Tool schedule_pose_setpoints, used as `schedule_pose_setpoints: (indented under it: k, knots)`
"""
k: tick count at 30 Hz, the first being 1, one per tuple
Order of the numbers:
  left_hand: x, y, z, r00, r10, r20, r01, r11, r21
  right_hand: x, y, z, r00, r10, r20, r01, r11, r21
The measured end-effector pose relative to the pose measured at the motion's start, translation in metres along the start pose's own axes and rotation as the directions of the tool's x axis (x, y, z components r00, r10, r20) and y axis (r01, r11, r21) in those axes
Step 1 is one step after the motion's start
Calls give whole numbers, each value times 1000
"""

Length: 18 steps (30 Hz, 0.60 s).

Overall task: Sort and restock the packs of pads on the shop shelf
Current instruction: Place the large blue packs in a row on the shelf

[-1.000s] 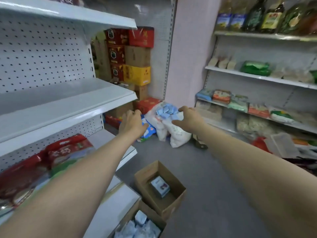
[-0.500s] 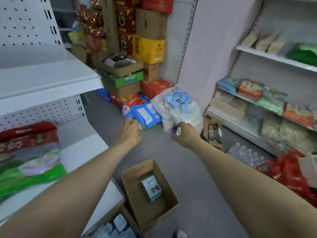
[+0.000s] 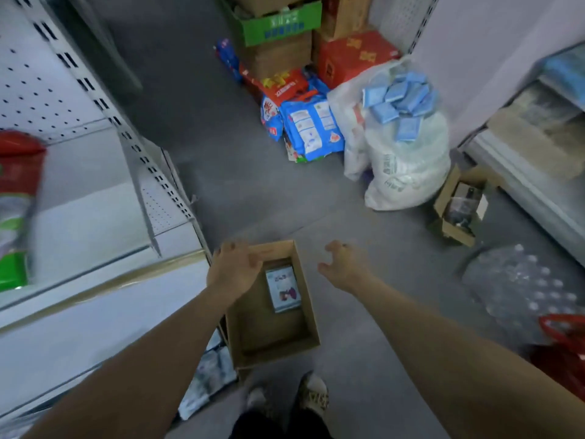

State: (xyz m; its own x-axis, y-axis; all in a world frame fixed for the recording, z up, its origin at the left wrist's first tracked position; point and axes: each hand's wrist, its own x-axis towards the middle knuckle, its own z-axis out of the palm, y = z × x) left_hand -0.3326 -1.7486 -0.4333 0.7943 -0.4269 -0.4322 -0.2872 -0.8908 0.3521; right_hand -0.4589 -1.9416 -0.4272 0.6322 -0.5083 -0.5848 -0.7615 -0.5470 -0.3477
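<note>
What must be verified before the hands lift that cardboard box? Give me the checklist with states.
1. Left hand gripping the cardboard box: cannot tell; it lies over the far left corner.
2. Right hand on the box: not ok; it hovers apart from the right wall, holding nothing.
3. Box opening facing up: ok.
4. Pack lying flat inside the box: ok.

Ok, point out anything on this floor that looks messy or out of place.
Small blue packs lie heaped loose on top of the white sack, one lower on its side. Beside it, blue-and-white bags lean in a jumble on the floor.
</note>
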Motion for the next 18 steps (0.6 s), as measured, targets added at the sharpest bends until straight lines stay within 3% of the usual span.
schedule_pose_setpoints:
  k: [6,11,14,18]
  knots:
    - [61,-45,116,981,-117,154,127,990,-61,89,42,117,983,107,152,-111,994,16]
    - [110,-94,222,939,-219,266,255,961,-106,170,70,226,964,115,240,-151,979,135]
    - [139,-118,280,918,-256,302,311,939,-149,211,85,279,962,113,250,-177,951,253]
    - [175,-141,346,897,-301,322,374,907,-195,261,103,341,956,135,261,-205,943,263]
